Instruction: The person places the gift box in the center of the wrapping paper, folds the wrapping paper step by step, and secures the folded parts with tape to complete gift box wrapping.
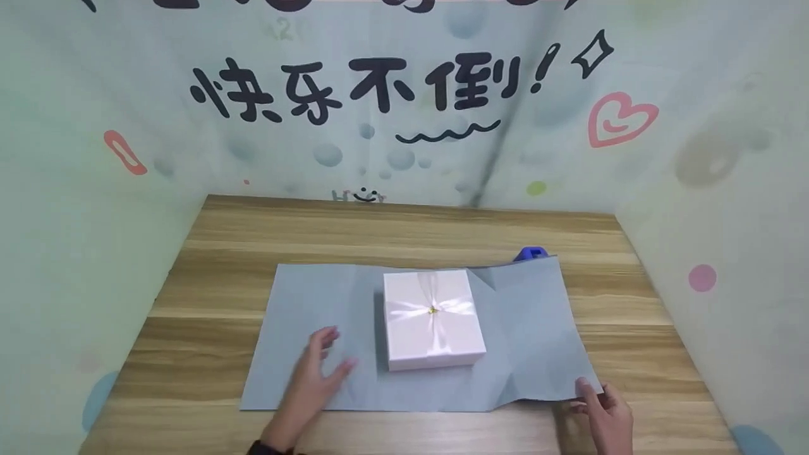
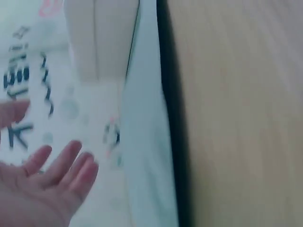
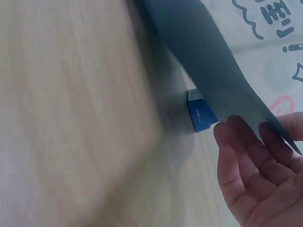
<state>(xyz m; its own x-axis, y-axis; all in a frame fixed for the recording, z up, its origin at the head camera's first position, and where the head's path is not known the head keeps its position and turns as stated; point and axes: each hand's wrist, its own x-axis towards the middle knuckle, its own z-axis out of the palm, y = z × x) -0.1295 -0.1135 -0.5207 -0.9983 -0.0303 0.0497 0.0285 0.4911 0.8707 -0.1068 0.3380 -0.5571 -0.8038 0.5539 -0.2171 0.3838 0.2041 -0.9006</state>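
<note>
A white gift box (image 1: 435, 322) tied with a white ribbon sits on a blue-grey sheet of paper (image 1: 316, 297). My right hand (image 1: 607, 417) pinches the near right corner of the sheet between thumb and fingers, and that side is lifted off the table. In the right wrist view the fingers of my right hand (image 3: 265, 170) lie under the raised paper (image 3: 227, 90). My left hand (image 1: 316, 373) hovers over the left part of the sheet, fingers apart, holding nothing. The left wrist view shows the box (image 2: 106, 38) beyond my spread left hand (image 2: 52, 184).
Behind the sheet's far right edge stands a blue object (image 1: 531, 253), partly hidden; the right wrist view shows it as a blue block-like thing (image 3: 201, 115). The wooden table (image 1: 208, 341) is bounded by printed cloth (image 1: 404, 170) at the back and sides.
</note>
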